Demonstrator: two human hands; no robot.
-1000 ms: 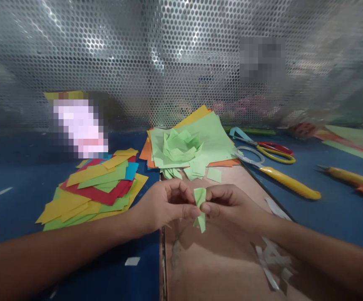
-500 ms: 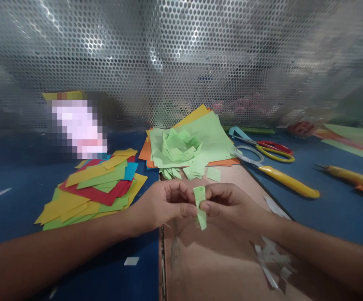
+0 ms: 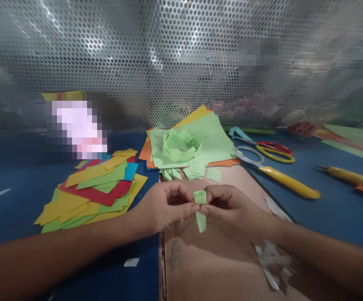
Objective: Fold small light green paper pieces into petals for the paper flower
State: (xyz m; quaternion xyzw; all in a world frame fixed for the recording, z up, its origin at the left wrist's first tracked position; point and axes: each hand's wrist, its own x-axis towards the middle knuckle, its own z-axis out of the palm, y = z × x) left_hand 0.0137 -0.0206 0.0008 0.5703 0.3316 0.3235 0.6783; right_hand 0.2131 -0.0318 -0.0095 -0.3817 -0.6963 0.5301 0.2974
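Between both hands is a light green paper strip point(image 3: 201, 222), curled over at its top into a small loop. My left hand point(image 3: 172, 207) pinches its left side between thumb and fingers. From the right, my right hand point(image 3: 225, 202) pinches the same strip, its thumb close to the left thumb. The part under the fingertips is hidden. Just beyond the hands lie small green paper pieces point(image 3: 196, 169). Behind those, a ring of folded green paper point(image 3: 181, 145) rests on a green paper sheet point(image 3: 221, 144).
Coloured paper strips point(image 3: 96, 188) are heaped at left on the blue surface. To the right lie red-and-yellow-handled scissors point(image 3: 275, 152), a yellow-handled tool point(image 3: 290, 182) and a yellow cutter point(image 3: 354, 177). White scraps point(image 3: 272, 259) lie near my right forearm. A perforated metal panel point(image 3: 181, 54) stands behind.
The strip's top has curled into a wider, clearer loop and sits slightly lower. Both thumbs have come closer together across the strip.
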